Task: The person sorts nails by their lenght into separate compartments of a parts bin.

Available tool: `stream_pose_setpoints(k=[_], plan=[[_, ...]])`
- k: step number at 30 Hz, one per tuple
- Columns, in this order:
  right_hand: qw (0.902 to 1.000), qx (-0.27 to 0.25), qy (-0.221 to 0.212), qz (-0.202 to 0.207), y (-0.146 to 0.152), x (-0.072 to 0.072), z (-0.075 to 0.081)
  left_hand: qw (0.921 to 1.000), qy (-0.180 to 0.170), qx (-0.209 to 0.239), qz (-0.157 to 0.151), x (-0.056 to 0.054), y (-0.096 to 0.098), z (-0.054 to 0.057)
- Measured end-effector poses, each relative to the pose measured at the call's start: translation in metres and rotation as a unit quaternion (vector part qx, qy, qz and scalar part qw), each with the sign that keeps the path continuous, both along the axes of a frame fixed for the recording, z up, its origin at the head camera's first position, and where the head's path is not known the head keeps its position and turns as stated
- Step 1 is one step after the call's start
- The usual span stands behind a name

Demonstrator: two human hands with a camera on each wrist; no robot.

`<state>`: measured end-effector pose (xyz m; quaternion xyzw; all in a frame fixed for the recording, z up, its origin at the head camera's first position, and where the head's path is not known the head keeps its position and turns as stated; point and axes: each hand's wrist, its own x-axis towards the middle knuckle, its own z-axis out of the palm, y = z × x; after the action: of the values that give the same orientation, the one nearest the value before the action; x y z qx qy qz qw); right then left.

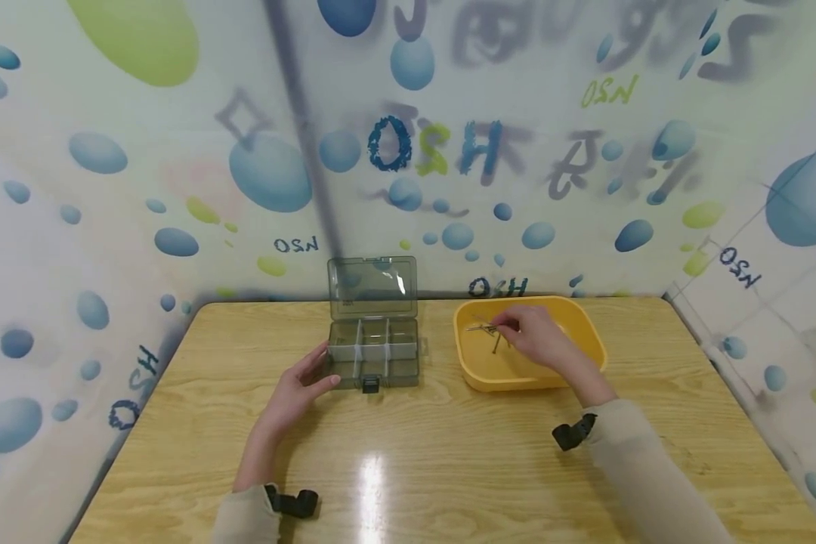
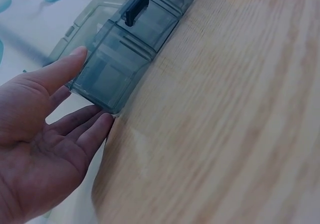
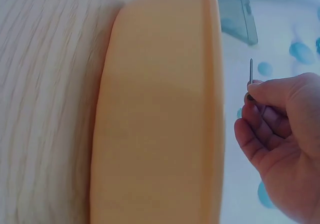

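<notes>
A clear grey plastic organizer box (image 1: 374,370) stands on the table with its lid (image 1: 372,287) raised at the back; white dividers split it into compartments. At its left front corner is my left hand (image 1: 299,389). The thumb (image 2: 70,69) lies against the upper edge, and the other fingertips touch the lower side. Over the yellow tub (image 1: 517,381), my right hand (image 1: 533,332) pinches a thin metal screw (image 3: 251,72) between thumb and forefinger, its shaft pointing up in the right wrist view. A few more screws (image 1: 496,344) lie in the tub below the fingers.
Both containers stand near the back edge of the wooden table (image 1: 435,453), with a strip of tabletop between them. A patterned curtain (image 1: 449,189) hangs right behind. A black latch (image 1: 370,385) sticks out from the organizer's front.
</notes>
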<state>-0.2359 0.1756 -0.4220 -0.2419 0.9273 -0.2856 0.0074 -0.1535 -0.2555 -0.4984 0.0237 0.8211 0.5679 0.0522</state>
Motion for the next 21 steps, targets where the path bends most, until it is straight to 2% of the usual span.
stream_pose_setpoints(k=[10, 17, 21], plan=[[0.9992, -0.016, -0.005, 0.036, -0.036, 0.001, 0.005, 0.9999, -0.009, 0.014, 0.001, 0.000, 0.001, 0.001], [0.9961, -0.027, 0.029, 0.079, -0.058, 0.004, 0.000, 0.9997, -0.009, 0.023, -0.001, 0.001, 0.003, 0.003], [0.9951, -0.026, 0.025, 0.092, -0.070, 0.007, -0.002, 0.9997, -0.012, 0.022, 0.001, 0.002, 0.004, 0.005]])
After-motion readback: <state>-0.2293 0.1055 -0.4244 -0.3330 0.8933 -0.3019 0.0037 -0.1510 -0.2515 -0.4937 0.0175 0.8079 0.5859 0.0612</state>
